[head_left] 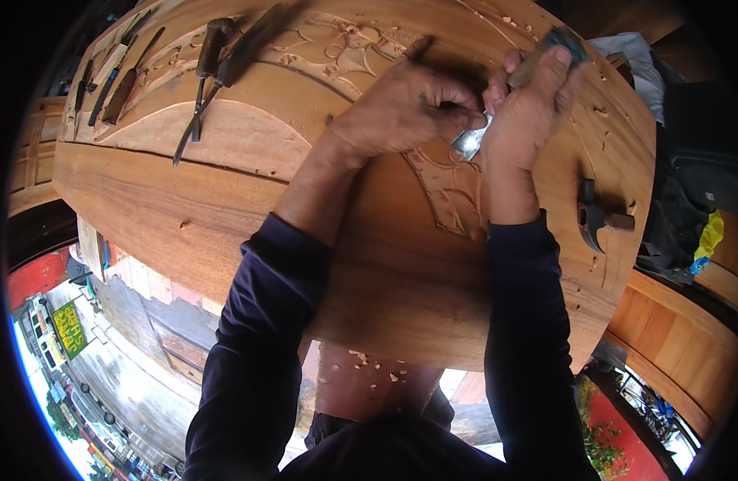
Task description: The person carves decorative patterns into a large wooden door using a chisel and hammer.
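A chisel with a shiny flat blade (471,143) and a wooden handle is in my right hand (523,132), its fingers wrapped round the handle. The handle tilts up toward the far right, and the blade's edge points down at the wood. My left hand (397,112) is closed, with thumb and fingertips pinched at the blade's upper part; the exact contact is partly hidden. Under both hands lies a large wooden panel (225,210) with carved curling relief. One carved patch (453,196) shows just below the blade, between my forearms.
Two dark-handled carving tools (216,60) lie crossed at the far left, with several more gouges (122,92) beyond them. A hammer (600,218) rests near the right edge. Wood chips dot the panel and the cloth on my lap (369,393). Dark bags (694,176) stand off the right edge.
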Demonstrator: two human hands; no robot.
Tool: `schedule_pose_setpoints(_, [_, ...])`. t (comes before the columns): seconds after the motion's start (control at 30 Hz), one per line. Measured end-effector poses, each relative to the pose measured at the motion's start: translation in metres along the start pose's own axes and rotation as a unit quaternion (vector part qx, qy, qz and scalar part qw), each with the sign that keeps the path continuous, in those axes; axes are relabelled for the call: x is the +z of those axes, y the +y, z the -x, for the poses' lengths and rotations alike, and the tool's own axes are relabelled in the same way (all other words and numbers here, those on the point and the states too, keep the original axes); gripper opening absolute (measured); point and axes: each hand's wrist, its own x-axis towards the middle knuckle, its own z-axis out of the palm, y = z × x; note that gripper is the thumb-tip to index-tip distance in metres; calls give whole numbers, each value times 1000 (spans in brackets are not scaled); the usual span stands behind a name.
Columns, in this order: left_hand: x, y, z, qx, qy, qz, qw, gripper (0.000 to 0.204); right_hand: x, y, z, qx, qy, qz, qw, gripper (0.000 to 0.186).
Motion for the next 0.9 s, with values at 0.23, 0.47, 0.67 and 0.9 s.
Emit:
schedule_pose_setpoints(0.23, [8,3,-4,-65,35,125,989,18,-14,-2,-23,6,-17,-27,999,33])
schedule_pose_setpoints(0.47, [3,-5,-3,11,30,18,999,11,8,1,-13,-19,-49,36,998,33])
schedule_pose_setpoints(0.67, [-6,1,-2,-2,-18,13,1000,11,2,5,-8,-12,-49,29,998,32])
schedule_pose_setpoints(0.9, [-2,7,-5,-29,66,88,994,19,-28,5,-14,53,50,-70,995,34])
